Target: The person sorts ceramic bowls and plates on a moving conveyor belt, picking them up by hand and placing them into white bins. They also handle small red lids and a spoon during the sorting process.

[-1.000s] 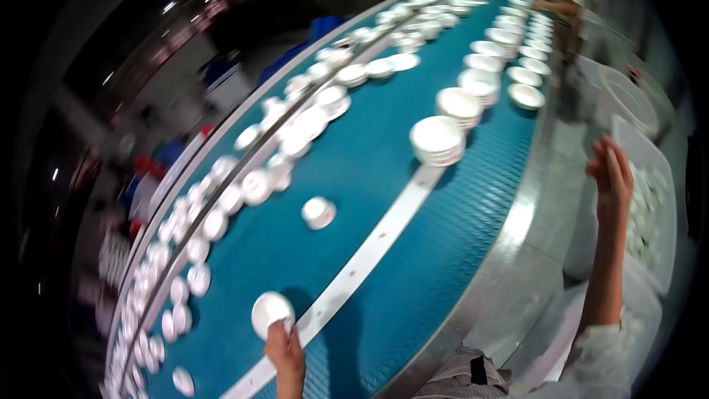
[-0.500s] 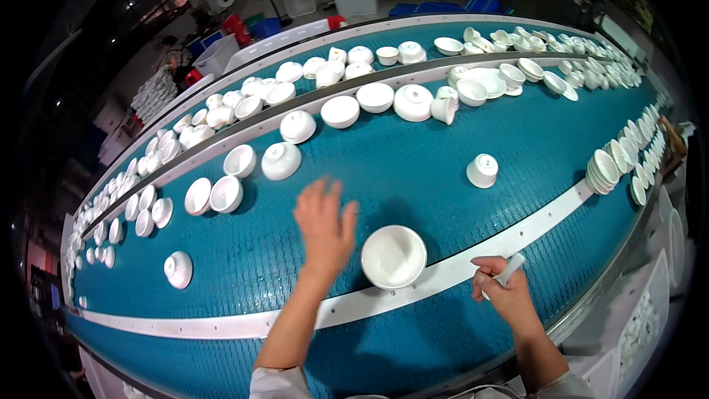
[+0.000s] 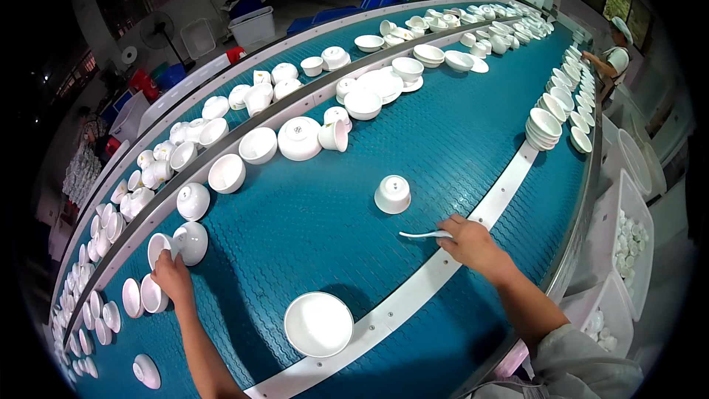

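Currently, left hand (image 3: 171, 277): ahead-left of the wide upright bowl (image 3: 319, 324), fingers against a smaller upright bowl (image 3: 156, 245); whether they grip it, I cannot tell.
Right hand (image 3: 469, 247): ahead-right of the wide upright bowl, closed on a white spoon (image 3: 417, 235), well apart from the left hand.
Bowl risk: the smaller upright bowl lies right against an inverted bowl (image 3: 192, 244); a careless pull could knock the two together and chip a rim.
Spoon risk: one end juts free of the fingers, so a loose pinch might let it drop onto the conveyor belt (image 3: 458, 155).
Wide bowl risk: it overlaps the divider strip (image 3: 380, 321); a bump from a forearm could shift or tip it.
White spoon count: one.
Bowls nearby: one wide upright; one small inverted bowl (image 3: 393, 196) ahead-right of it; one lone tilted bowl (image 3: 147, 371) to its left.
Bowls by the left hand: the smaller upright one, its inverted neighbour, and a pair (image 3: 153, 293) just nearer, making four.
Stacked bowls (image 3: 545, 124): far ahead-right of the wide upright bowl, overlapping too much to count.
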`<action>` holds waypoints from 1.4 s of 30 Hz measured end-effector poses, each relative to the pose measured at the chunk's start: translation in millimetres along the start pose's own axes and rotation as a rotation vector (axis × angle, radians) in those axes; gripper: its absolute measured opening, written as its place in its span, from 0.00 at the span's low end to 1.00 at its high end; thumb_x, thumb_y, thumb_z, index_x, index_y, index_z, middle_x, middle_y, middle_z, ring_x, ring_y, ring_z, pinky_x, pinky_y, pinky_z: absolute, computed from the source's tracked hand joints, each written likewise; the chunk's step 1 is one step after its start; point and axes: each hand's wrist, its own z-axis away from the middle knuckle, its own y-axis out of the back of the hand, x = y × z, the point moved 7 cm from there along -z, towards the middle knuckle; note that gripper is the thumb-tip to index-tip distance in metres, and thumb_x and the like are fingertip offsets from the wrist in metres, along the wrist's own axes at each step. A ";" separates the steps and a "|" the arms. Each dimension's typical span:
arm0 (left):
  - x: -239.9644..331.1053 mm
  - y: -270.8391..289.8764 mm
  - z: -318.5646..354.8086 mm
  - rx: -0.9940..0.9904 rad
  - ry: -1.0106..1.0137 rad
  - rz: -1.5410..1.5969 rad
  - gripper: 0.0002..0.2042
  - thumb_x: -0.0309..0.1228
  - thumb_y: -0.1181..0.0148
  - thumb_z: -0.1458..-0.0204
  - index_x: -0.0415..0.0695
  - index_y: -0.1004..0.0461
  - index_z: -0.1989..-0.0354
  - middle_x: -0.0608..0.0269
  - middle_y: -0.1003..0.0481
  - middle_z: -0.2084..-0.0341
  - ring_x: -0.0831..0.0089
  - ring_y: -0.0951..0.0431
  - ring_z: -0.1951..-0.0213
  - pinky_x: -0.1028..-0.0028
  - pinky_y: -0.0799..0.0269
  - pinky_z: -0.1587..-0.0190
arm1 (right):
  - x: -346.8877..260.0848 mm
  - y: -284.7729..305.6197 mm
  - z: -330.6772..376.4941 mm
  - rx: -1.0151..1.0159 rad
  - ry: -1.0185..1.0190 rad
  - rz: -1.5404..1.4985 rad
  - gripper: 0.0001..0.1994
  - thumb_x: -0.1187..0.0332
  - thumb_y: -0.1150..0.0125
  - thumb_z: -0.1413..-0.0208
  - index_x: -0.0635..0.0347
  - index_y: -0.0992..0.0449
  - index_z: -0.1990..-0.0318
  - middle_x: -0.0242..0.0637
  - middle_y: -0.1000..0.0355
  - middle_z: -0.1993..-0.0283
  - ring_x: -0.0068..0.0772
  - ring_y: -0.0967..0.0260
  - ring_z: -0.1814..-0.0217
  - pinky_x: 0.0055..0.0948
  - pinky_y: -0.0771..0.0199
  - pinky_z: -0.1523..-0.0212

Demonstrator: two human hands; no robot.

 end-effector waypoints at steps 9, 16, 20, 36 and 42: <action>260.1 185.9 188.1 -0.190 -0.915 0.574 0.07 0.28 0.46 0.64 0.43 0.31 0.73 0.64 0.35 0.78 0.66 0.32 0.70 0.62 0.37 0.56 | -123.5 -2.8 59.4 -0.393 -0.109 -1.361 0.24 0.62 0.42 0.45 0.62 0.38 0.43 0.45 0.32 0.49 0.29 0.33 0.49 0.27 0.33 0.51; 221.0 226.5 200.3 -0.296 -0.742 0.525 0.20 0.35 0.39 0.58 0.45 0.30 0.55 0.55 0.34 0.53 0.59 0.36 0.50 0.55 0.42 0.52 | -106.5 -24.5 129.0 -0.430 -0.202 -1.000 0.19 0.71 0.49 0.48 0.64 0.34 0.47 0.40 0.31 0.52 0.30 0.34 0.50 0.29 0.35 0.50; 42.1 150.9 160.8 -0.472 -0.103 0.130 0.27 0.38 0.37 0.57 0.38 0.34 0.49 0.45 0.31 0.56 0.51 0.32 0.53 0.59 0.37 0.53 | -74.4 20.5 166.4 -0.129 -0.265 -0.828 0.18 0.71 0.51 0.47 0.64 0.35 0.47 0.41 0.29 0.55 0.29 0.33 0.53 0.29 0.34 0.52; 206.1 108.7 180.8 -0.817 -0.050 0.986 0.06 0.22 0.52 0.52 0.33 0.32 0.67 0.57 0.28 0.73 0.73 0.30 0.68 0.73 0.33 0.62 | -14.0 119.4 307.1 0.422 -0.509 -0.750 0.16 0.73 0.52 0.44 0.62 0.34 0.48 0.38 0.31 0.58 0.29 0.33 0.57 0.27 0.34 0.53; 316.8 78.0 129.8 -0.762 0.139 1.087 0.08 0.25 0.55 0.52 0.37 0.35 0.64 0.57 0.30 0.78 0.72 0.34 0.88 0.76 0.44 0.93 | 87.6 168.0 337.1 0.832 -0.728 -1.394 0.17 0.65 0.52 0.41 0.65 0.34 0.48 0.36 0.31 0.56 0.24 0.32 0.57 0.25 0.32 0.57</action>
